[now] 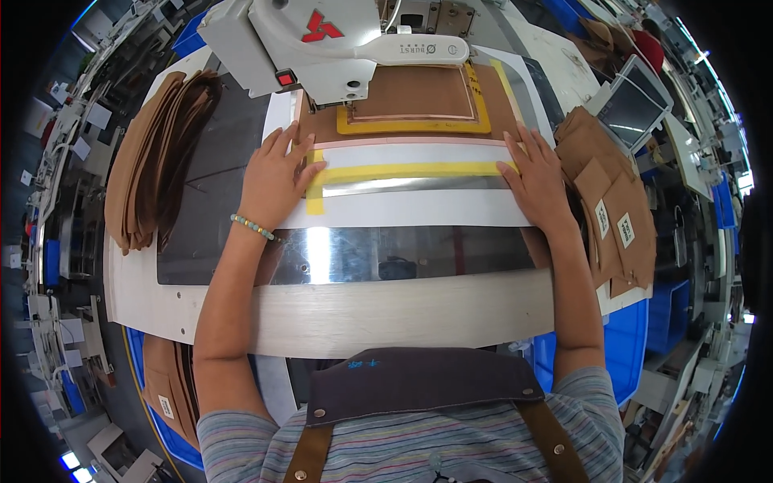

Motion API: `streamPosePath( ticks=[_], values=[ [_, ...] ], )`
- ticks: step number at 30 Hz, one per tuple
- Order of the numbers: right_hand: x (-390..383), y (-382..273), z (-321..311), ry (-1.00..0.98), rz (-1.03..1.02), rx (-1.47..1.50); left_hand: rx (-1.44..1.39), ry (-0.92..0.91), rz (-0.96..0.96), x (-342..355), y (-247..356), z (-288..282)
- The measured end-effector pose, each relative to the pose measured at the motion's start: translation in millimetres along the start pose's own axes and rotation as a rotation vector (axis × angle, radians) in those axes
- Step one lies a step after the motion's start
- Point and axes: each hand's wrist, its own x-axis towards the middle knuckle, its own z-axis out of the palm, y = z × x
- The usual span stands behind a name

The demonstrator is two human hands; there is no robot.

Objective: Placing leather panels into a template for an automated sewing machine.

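Note:
My left hand (278,175) lies on the left edge of a flat brown panel (501,105), fingers stretched out and the thumb by a strip of yellow tape (315,201). At the panel's right edge rests my right hand (535,179), its fingers also extended and apart. Neither hand grips anything. Beneath is a white template sheet (427,213) crossed by yellow tape and a silvery strip. A yellow frame (415,126) sits on the panel, under the white head of a sewing machine (302,44). The machine head hides part of the panel's far left.
A stack of folded brown pieces (153,161) stands at the left, and brown pieces with white labels (612,209) pile up at the right. Beyond them is a tilted screen (634,105). A shiny metal plate (443,249) borders the pale table edge (403,310). Blue bins (624,346) stand below.

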Motion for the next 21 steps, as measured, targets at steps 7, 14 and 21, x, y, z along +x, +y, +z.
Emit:
streamPosePath(
  ticks=[7, 14, 21],
  values=[
    [-2.5, 2.6, 0.2, 0.043, -0.005, -0.002, -0.126, 0.043, 0.033, 2.1, -1.6, -1.7],
    [3.9, 6.6, 2.8, 0.06, -0.034, 0.042, -0.164, -0.005, 0.031, 2.2, -6.0, -1.8],
    [36.0, 51.3, -32.9, 0.194, -0.217, 0.232, -0.152, -0.04, 0.032, 5.8, -3.0, 0.3]
  ],
)
